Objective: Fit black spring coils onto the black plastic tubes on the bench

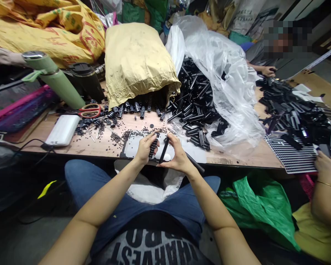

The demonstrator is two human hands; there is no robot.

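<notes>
My left hand [146,147] is closed round a black rod studded with pale marks [153,146], held at a tilt over the table's front edge. Close beside it, my right hand [179,154] grips a smooth black tube [164,150] between thumb and fingers. The two pieces are apart, nearly parallel. Below my hands lies a pale flat sheet [132,141] with a dark border. More studded rods [142,112] spill from the mouth of a yellow paper sack [140,62]. A heap of smooth black tubes [195,110] lies in a clear plastic bag [223,70].
Small black bits are scattered over the table [84,149]. At left are a white power bank [63,130], red-handled scissors [90,110], a green flask [56,82] and a black tumbler [86,81]. At right, co-workers' hands [327,167] work near piled black parts [295,114].
</notes>
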